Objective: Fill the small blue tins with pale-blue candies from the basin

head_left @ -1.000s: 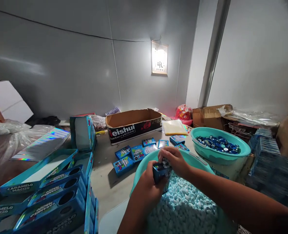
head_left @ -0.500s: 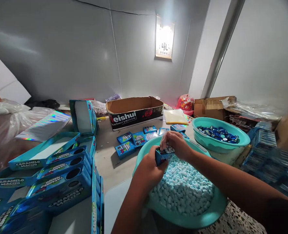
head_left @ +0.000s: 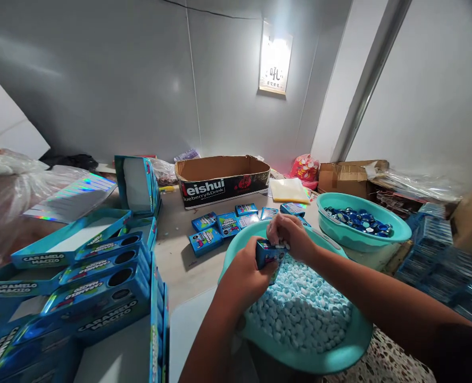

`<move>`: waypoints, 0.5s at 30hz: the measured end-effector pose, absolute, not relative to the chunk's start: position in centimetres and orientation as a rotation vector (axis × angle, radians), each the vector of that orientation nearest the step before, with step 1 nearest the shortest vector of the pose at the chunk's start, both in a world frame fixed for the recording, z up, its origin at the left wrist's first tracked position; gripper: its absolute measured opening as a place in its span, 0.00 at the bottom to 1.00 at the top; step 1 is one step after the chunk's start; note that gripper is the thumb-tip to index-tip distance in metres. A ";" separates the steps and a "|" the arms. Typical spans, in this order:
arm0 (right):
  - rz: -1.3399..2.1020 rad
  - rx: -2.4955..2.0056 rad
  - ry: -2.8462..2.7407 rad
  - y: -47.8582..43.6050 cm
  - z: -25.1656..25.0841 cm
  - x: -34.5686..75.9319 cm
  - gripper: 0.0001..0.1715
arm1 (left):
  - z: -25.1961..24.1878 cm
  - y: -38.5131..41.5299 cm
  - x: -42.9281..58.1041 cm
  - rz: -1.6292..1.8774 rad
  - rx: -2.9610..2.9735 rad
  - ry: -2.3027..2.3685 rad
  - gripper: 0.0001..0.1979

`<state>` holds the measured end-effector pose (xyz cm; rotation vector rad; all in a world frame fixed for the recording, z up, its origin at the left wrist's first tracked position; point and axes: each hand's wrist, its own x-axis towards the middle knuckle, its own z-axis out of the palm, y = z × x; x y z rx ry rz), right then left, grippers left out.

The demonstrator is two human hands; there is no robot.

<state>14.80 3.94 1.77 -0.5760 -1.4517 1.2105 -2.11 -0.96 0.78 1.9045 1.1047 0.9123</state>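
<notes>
A small blue candy box [head_left: 267, 255] is gripped upright in my left hand [head_left: 243, 276], its top end facing up. My right hand [head_left: 294, 234] is closed just above that end, with a few pale candies [head_left: 281, 246] showing beneath its curled fingers at the box's edge. Both hands are over a turquoise basin [head_left: 319, 364] heaped with pale blue, pebble-like candies [head_left: 303, 311]. Several filled-looking blue boxes [head_left: 204, 242] lie flat on the table [head_left: 175, 234] just beyond the basin. Whether the held box is full is hidden by my fingers.
On the left stand blue display cartons [head_left: 100, 298]. A black-and-brown cardboard tray [head_left: 225, 189] sits at the back. To the right is a second turquoise basin [head_left: 363, 244] of shiny blue lids [head_left: 359, 219], with stacked clear-and-blue packs [head_left: 433, 234] beside it.
My right hand has tightened and lowered over the box top, and fewer candies show beneath it. The left hand keeps the box in place. The view has shifted slightly.
</notes>
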 end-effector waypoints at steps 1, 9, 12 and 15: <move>1.183 -0.590 -1.467 3.9 1.7 14.9 0.26 | 0.8 -1.0 -2.1 0.912 1.905 1.098 0.17; 1.025 -0.736 -1.665 3.8 1.6 15.2 0.31 | 0.7 -1.3 -2.0 0.846 1.950 1.095 0.16; 0.972 -0.750 -1.747 3.7 1.8 15.3 0.31 | 0.7 -1.4 -2.1 0.851 1.951 1.093 0.15; 0.904 -0.773 -1.746 3.7 2.1 15.3 0.32 | 0.9 -1.2 -2.0 0.897 1.937 1.080 0.16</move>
